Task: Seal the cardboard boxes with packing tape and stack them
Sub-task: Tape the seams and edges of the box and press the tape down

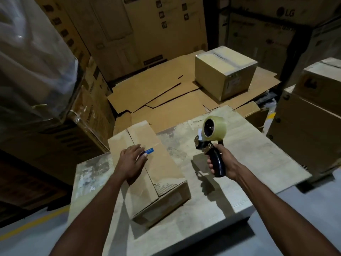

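A long flat cardboard box (162, 169) lies on the worn table (239, 163), flaps folded closed, with a small blue label on top. My left hand (132, 162) rests flat on the box's top near the flap seam, fingers spread, gripping nothing. My right hand (221, 163) holds the black handle of a tape dispenser (212, 137) upright above the table, to the right of the box; its roll of clear tape faces away from me. A second, cube-shaped box (224, 71) sits beyond the table on flattened cardboard, tape across its top.
Flattened cardboard sheets (160, 93) cover the surface behind the table. Tall stacks of large cartons (129, 28) wall in the back and left. Plastic-wrapped goods (31, 58) loom at left. More stacked boxes (313, 108) stand at right. Grey floor with a yellow line (31, 224) lies below.
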### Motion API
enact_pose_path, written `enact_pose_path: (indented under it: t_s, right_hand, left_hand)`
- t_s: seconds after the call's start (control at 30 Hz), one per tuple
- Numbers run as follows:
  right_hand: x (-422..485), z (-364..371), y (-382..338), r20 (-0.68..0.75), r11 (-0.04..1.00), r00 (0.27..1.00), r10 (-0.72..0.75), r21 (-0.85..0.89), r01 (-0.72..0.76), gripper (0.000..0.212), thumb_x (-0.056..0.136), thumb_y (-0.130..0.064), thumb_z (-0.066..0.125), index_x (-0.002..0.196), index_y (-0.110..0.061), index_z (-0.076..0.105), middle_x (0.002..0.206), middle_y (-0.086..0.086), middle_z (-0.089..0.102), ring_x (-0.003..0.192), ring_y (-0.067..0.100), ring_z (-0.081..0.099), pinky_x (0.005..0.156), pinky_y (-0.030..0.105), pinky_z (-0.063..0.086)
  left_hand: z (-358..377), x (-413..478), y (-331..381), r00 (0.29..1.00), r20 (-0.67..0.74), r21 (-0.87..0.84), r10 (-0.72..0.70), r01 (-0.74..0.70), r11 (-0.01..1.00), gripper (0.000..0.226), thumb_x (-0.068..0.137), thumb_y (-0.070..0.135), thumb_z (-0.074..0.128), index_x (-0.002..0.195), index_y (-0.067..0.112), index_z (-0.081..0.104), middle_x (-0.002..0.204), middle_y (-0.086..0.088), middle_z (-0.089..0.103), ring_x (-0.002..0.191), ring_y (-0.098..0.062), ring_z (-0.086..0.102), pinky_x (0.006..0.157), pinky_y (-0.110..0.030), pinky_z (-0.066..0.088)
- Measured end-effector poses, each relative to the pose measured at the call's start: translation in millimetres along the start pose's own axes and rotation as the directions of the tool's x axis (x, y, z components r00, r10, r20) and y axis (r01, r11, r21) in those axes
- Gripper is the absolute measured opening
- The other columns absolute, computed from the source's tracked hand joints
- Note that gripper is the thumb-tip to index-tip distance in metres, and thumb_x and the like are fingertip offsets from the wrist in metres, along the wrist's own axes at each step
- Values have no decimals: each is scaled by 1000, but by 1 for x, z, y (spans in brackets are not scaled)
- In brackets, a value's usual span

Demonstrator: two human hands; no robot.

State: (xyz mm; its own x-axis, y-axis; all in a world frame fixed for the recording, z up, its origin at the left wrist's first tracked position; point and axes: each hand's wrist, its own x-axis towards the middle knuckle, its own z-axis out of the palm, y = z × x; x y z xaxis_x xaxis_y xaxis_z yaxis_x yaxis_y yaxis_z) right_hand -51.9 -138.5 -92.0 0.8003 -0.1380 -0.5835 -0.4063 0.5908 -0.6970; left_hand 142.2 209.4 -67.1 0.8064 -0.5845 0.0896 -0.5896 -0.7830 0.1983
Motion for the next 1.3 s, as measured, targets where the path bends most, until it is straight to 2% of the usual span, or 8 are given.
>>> enact_pose_path:
  t_s: [0.17, 0.4, 0.53, 0.67, 0.77, 0.87, 1.03, 1.3]
  right_hand:
    - [-2, 67, 9, -92, 986, 993, -70, -159, 55, 53, 102, -60, 43, 87, -10, 52, 64, 3, 47, 50, 18, 40, 49, 30, 33]
    - [-11, 136, 16, -76, 972, 988, -132, -207, 114, 56, 99, -64, 48, 91, -10, 60, 66, 4, 52, 52, 18, 44, 51, 31, 37]
    - [-18, 159, 5, -25, 967, 993, -118, -228, 109, 62, 97, -66, 47, 90, -6, 63, 69, 5, 53, 53, 19, 44, 52, 30, 39]
    - [-21, 169, -3, 39, 966, 993, -108, -232, 114, 63, 98, -65, 47, 93, -4, 63, 73, 7, 55, 56, 20, 45, 55, 32, 42]
    - [-24, 172, -10, 146, 971, 988, -54, -223, 86, 60, 98, -62, 50, 100, -3, 61, 78, 9, 55, 63, 22, 50, 60, 35, 46]
    - [-27, 172, -13, 131, 952, 991, -36, -297, 74, 56, 98, -60, 52, 94, -5, 62, 78, 11, 56, 63, 23, 51, 60, 35, 45]
    - [-40, 177, -16, 35, 887, 992, -118, -447, 121, 57, 100, -60, 42, 87, -8, 60, 70, 7, 55, 55, 19, 47, 55, 30, 37]
    - [-70, 156, -48, 149, 850, 988, -49, -513, 119, 69, 97, -68, 42, 94, -2, 62, 72, 9, 56, 54, 23, 47, 52, 31, 39]
  left_hand:
    - [-11, 26, -62, 995, 10, -30, -103, 103, 994, 57, 101, 59, 48, 149, 27, 50, 161, -2, 38, 147, -22, 30, 118, -49, 22]
    - [-17, 69, -133, 975, 131, -104, -181, 195, 975, 90, 86, 78, 54, 159, 31, 32, 170, -2, 17, 154, -29, 16, 123, -62, 7]
    - [-13, 89, -144, 958, 204, -108, -202, 227, 968, 108, 74, 91, 49, 162, 36, 20, 171, -7, 8, 155, -35, 11, 121, -64, 12]
    - [-5, 86, -145, 940, 234, -242, -248, 303, 922, 126, 54, 102, 42, 160, 35, 28, 167, -8, 19, 153, -33, 17, 121, -58, 26]
    - [-2, 73, -141, 927, 207, -276, -314, 363, 890, 122, 56, 99, 49, 158, 35, 33, 166, -7, 20, 153, -31, 19, 119, -59, 29]
    - [3, 54, -128, 912, 157, -258, -380, 409, 875, 108, 69, 93, 57, 157, 34, 37, 164, -9, 25, 152, -30, 19, 119, -58, 27]
    - [13, 5, -79, 844, 32, -185, -535, 531, 827, 99, 77, 91, 49, 155, 31, 41, 156, -14, 33, 148, -33, 21, 115, -59, 26]
    - [16, -56, -9, 721, -1, -104, -692, 689, 718, 89, 87, 84, 40, 155, 27, 39, 151, -17, 38, 143, -35, 29, 111, -54, 26]
